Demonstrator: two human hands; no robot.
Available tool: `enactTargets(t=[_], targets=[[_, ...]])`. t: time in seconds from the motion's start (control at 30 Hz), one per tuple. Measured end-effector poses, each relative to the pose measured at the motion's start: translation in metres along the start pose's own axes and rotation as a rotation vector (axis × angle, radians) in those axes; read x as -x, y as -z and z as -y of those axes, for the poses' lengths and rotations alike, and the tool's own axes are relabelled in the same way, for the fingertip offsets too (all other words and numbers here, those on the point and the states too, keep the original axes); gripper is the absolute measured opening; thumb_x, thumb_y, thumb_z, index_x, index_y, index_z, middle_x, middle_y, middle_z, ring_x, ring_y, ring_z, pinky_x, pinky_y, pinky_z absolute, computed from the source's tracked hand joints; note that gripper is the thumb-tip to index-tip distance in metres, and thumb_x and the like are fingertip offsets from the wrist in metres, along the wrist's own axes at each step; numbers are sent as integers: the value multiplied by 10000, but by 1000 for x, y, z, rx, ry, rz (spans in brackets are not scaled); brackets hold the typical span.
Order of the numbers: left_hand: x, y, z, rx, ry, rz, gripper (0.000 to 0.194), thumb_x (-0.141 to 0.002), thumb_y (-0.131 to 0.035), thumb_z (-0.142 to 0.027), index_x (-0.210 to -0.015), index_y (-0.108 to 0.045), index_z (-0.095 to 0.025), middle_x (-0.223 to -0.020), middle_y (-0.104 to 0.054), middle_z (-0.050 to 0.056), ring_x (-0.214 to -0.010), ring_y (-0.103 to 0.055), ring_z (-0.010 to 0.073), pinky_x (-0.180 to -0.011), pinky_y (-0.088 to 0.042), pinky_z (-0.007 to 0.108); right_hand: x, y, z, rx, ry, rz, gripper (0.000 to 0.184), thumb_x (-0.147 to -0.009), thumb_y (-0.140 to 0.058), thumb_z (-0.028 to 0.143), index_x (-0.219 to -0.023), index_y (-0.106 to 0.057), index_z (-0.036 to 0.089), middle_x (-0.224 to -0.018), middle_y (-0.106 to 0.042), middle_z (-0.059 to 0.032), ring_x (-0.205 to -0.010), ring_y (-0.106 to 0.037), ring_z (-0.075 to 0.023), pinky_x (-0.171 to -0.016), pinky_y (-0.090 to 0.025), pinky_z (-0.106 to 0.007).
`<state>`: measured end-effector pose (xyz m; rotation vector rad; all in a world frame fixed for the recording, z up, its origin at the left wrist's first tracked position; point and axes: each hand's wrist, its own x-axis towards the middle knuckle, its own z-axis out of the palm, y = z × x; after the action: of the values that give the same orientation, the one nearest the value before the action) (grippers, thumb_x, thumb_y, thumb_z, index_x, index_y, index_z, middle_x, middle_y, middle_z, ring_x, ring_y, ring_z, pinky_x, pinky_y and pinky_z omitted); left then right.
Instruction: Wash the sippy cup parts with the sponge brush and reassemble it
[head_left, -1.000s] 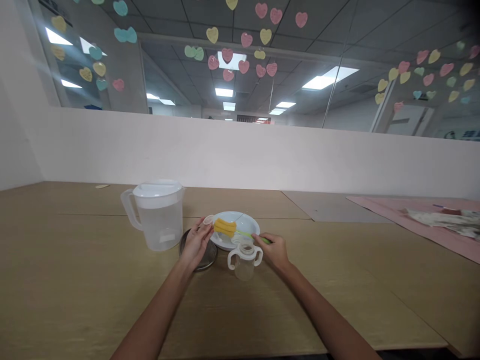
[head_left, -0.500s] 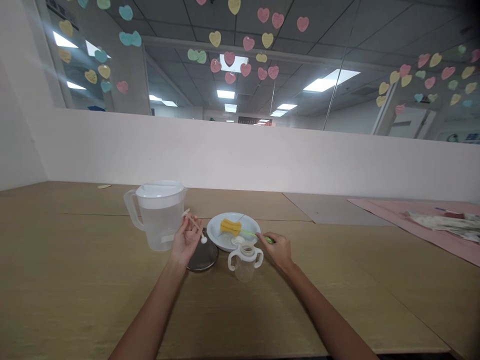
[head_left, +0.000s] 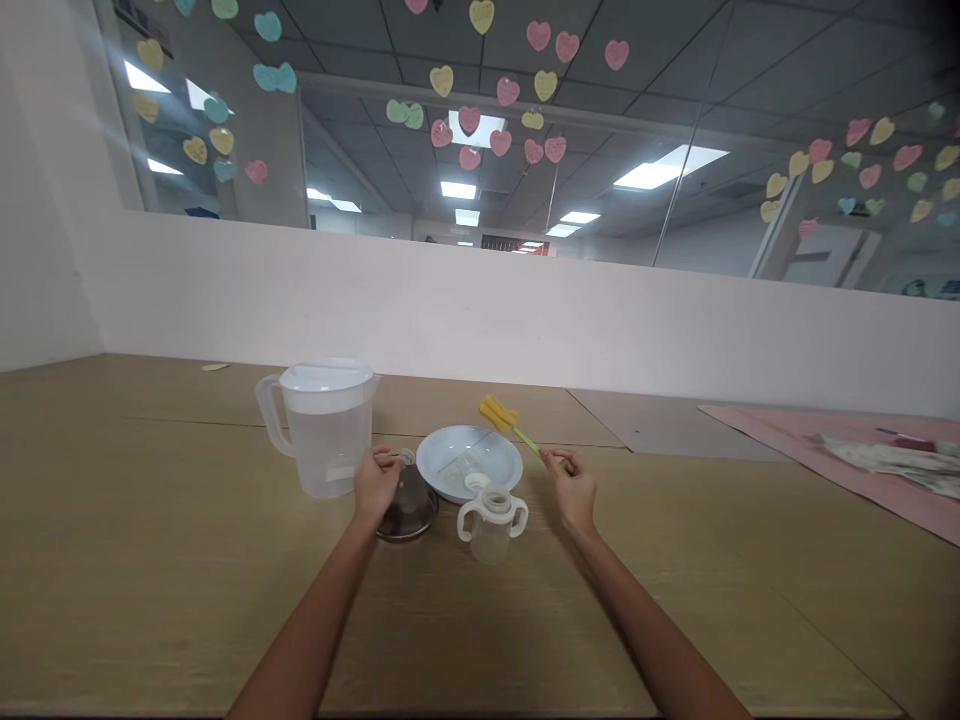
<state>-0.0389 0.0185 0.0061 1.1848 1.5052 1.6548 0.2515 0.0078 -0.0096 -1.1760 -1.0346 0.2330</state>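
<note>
Right hand (head_left: 571,485) grips green-handled yellow sponge brush (head_left: 501,414) near white bowl (head_left: 504,458); handle end hidden. Left hand (head_left: 377,487) partly hides dark metal dish (head_left: 414,512); fingers curled by indistinct clear piece (head_left: 406,456), cannot tell if held.

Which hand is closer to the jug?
Left. The left hand is close to the right side of the jug; the right hand, holding the yellow brush, is well away, past the bowl.
</note>
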Motion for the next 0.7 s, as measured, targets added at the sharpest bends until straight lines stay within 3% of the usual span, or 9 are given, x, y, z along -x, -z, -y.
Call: enactTargets(t=[0.1, 0.23, 0.33, 0.47, 0.6, 0.7], targets=[[1, 5, 0, -283, -118, 30, 245, -676, -602, -175, -911, -535, -170, -687, -644, 2, -704, -637, 183, -674, -487, 287, -2, -1, -3, -56, -50, -35, 425, -632, -622, 530, -732, -659, 118, -606, -585, -15, -615, -496, -146, -598, -363, -257], [7, 7, -2, -763, -308, 56, 225, -789, -494, -216, -1002, -531, -153, -871, -669, 78, -864, -621, 228, -755, -463, 334, -4, -2, -5, -90, -103, -63, 367, -640, -627, 485, -727, -650, 129, -672, -614, -29, -666, -520, -159, -641, -380, -268], [14, -1, -11, -826, -540, 78, 221, -835, -441, -260, -988, -562, -155, -973, -651, 95, -946, -588, 231, -815, -447, 356, -3, -4, -6, -92, -101, -63, 327, -644, -628, 452, -723, -650, 135, -709, -631, -39, -718, -533, -173, -689, -386, -280], [24, -31, -25, -768, -892, 344, 287, -881, -382, -345, -935, -632, -215, -1110, -614, 52, -1065, -524, 200, -939, -394, 379, 0, -6, -5, -81, -88, -56, 302, -646, -624, 434, -723, -661, 143, -718, -644, -44, -746, -539, -185, -718, -385, -292], [28, -63, -26, -901, -910, 457, 336, -893, -360, -374, -885, -673, -253, -1177, -600, 31, -1212, -418, 264, -1010, -297, 506, 1, -7, -3, -75, -80, -25, 296, -655, -619, 428, -733, -670, 147, -730, -658, -49, -737, -550, -187, -723, -389, -296], [26, -72, -21, -999, -854, 508, 332, -897, -345, -380, -956, -649, -260, -1114, -636, 35, -1180, -454, 294, -985, -288, 566, 2, -7, -2, -77, -72, 15, 282, -664, -613, 414, -734, -669, 148, -751, -668, -53, -752, -563, -189, -742, -393, -299]])
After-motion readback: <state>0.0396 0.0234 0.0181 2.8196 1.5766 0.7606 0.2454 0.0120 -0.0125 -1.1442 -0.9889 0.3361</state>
